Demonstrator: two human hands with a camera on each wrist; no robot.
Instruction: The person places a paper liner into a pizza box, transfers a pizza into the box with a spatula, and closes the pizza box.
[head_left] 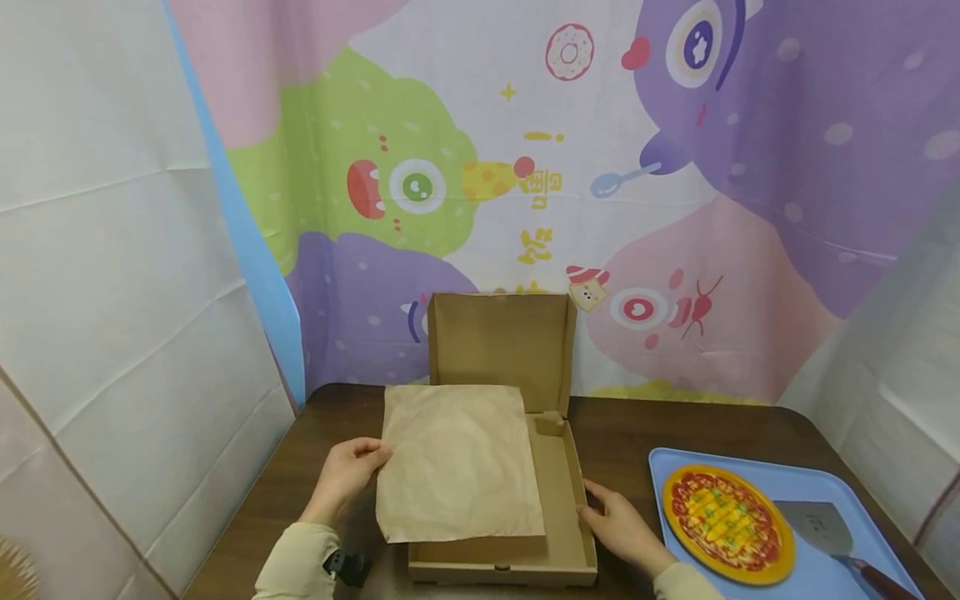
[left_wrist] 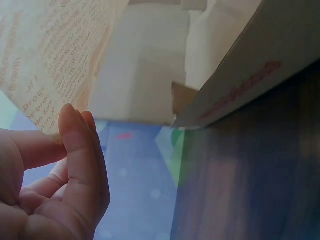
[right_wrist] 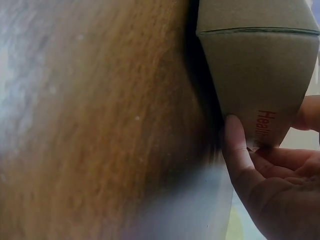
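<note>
The table shows between its left edge and the left hand. The left hand pinches the left edge of the paper sheet. The sheet is positioned over the open box and extends past its left wall; a strip of box floor is exposed along the right. The lid stands raised at the rear. The right hand grips the box's right wall. A gap of tabletop separates the box from the tray, which contains a plate bearing a pizza, with a spatula to its right.
</note>
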